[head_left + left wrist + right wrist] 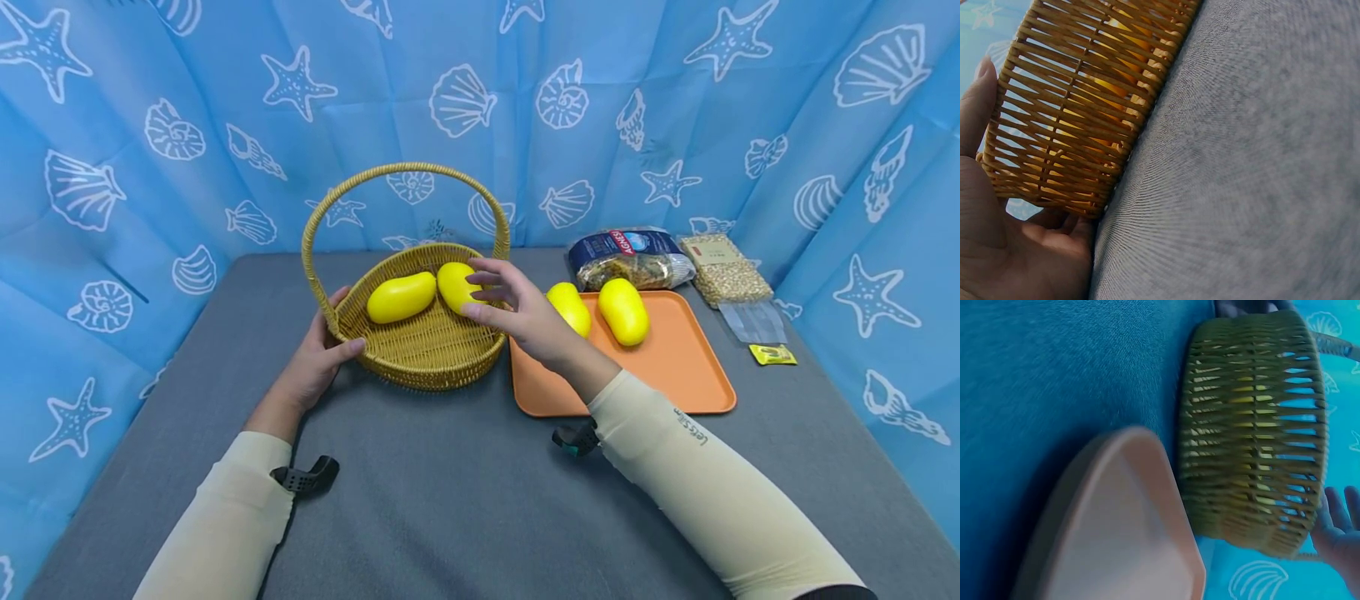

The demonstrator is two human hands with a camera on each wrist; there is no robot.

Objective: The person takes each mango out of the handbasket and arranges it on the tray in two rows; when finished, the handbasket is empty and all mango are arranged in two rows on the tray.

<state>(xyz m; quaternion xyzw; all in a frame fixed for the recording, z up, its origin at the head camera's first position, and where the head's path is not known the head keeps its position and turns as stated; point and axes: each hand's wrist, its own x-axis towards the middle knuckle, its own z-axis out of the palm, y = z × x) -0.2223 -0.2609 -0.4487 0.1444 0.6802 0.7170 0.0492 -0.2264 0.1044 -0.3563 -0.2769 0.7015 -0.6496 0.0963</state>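
A wicker basket (427,375) with a tall arched handle stands on the table; two yellow mangoes, one on the left (402,297) and one on the right (456,287), lie inside. My left hand (313,367) grips the basket's left end, thumb over the rim and fingers along the outside; the left wrist view shows this hand (1016,250) against the woven wall. Over the basket's right rim reaches my right hand (517,312), fingers apart and loosely extended, partly covering the right mango. Contact with that mango cannot be made out. In the right wrist view, this hand (1338,540) is beside the rim.
Right of the basket lies an orange tray (675,383) bearing two more mangoes (624,312), one partly behind my right wrist. Behind it is a blue pasta bag (630,254). A bag of grain (726,271) and a small yellow packet (772,355) lie farther right. A blue curtain (510,150) hangs behind.
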